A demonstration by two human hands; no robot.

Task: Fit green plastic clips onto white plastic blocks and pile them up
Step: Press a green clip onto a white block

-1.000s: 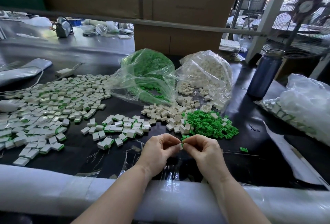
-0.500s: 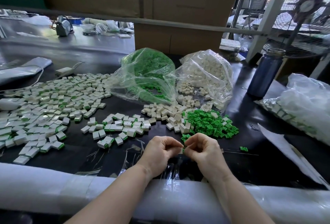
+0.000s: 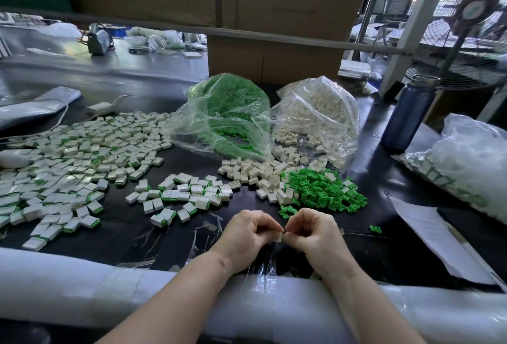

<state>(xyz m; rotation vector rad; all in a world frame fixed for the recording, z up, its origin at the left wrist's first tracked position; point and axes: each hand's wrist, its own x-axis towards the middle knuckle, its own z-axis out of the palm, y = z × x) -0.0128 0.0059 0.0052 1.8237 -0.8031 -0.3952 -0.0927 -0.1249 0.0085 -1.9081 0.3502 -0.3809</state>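
Near the table's front edge my left hand [image 3: 248, 234] pinches a small white block [image 3: 278, 238] between curled fingers. My right hand [image 3: 312, 232] meets it fingertip to fingertip and pinches a green clip against the block; the clip is almost hidden. Just beyond my hands lie a heap of loose green clips [image 3: 323, 191] and a heap of bare white blocks [image 3: 258, 172]. A small pile of fitted blocks [image 3: 186, 195] lies left of centre. A much larger spread of fitted blocks [image 3: 68, 162] covers the left side.
Two open clear bags stand at the back, one of green clips [image 3: 227, 113] and one of white blocks [image 3: 318, 116]. A blue bottle [image 3: 408, 113] stands at the right, with a paper sheet [image 3: 428, 231] and another bag [image 3: 472, 162] nearby. Foam padding [image 3: 82, 283] lines the front edge.
My hands have stayed together at the same spot. The green clip that showed between my fingertips is now nearly covered, and the white block shows more.
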